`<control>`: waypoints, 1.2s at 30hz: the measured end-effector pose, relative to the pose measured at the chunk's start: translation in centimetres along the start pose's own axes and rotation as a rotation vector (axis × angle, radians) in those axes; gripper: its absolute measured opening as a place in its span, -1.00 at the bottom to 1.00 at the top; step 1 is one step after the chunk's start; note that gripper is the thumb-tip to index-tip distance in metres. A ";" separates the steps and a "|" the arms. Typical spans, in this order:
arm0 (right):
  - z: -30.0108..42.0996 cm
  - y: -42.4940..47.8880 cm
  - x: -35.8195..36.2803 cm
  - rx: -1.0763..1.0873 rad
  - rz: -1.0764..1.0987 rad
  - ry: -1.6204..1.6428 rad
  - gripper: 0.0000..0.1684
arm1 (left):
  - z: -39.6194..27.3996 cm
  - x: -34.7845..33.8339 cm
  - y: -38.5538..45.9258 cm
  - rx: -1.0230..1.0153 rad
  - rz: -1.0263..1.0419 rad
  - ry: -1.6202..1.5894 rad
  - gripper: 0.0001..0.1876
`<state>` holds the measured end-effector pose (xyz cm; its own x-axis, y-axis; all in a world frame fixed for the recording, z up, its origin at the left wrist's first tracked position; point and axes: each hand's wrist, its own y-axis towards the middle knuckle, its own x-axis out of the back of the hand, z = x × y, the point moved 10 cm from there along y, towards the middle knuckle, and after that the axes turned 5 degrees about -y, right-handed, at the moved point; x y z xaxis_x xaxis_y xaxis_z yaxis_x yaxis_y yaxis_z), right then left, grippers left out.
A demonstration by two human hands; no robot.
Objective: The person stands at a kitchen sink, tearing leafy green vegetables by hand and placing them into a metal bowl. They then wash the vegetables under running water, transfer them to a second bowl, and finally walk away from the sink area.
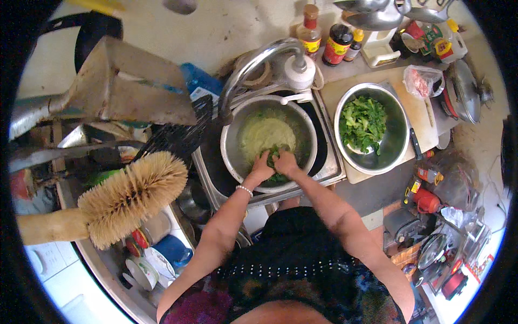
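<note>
Both of my hands are over a metal basin (229,162) that sits in the steel sink (336,162) and holds cloudy greenish water. My left hand (262,167) and my right hand (285,161) close around a bunch of leafy greens (273,157) between them, near the basin's front side. More greens lie in the water under my hands. To the right, a second metal bowl (398,141) on a cutting board holds a heap of chopped greens (361,121). The curved chrome faucet (251,67) arches above the basin's back left.
A knife (415,143) lies beside the bowl on the cutting board (425,129), with bagged meat (419,82) behind it. Sauce bottles (337,44) stand at the back. A bristle brush (135,196) and a metal scoop (133,87) jut in at left.
</note>
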<state>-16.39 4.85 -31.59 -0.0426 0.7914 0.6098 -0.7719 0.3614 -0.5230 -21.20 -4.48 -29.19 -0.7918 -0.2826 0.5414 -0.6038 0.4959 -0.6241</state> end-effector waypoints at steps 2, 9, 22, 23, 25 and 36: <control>0.6 -1.2 -0.4 -0.072 -0.079 0.131 -0.63 | 6.1 -3.4 1.3 0.218 0.021 -0.808 -0.27; 9.0 -5.4 5.1 0.272 -0.370 0.050 -0.73 | 2.8 -1.0 -0.3 0.150 -0.122 -1.837 -0.43; 19.3 -12.0 15.4 0.944 -0.335 -0.165 -0.59 | -3.9 4.7 -3.5 0.116 0.011 -1.806 -0.48; 19.6 -12.2 15.9 0.955 -0.368 -0.147 -0.61 | -4.2 5.0 -3.8 0.116 0.000 -1.800 -0.48; 19.7 -12.4 17.0 0.965 -0.438 -0.109 -0.66 | -5.1 5.4 -4.1 0.113 -0.006 -1.781 -0.48; 18.5 -12.7 15.4 0.936 -0.328 -0.039 -0.65 | -7.3 5.2 -6.7 0.134 -0.060 -1.745 -0.48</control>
<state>-19.02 3.34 -4.55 0.2552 0.6992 0.6678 -0.9380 0.0116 0.3464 -20.61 -3.28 -18.03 0.1210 -0.8152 -0.5665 -0.5646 0.4129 -0.7147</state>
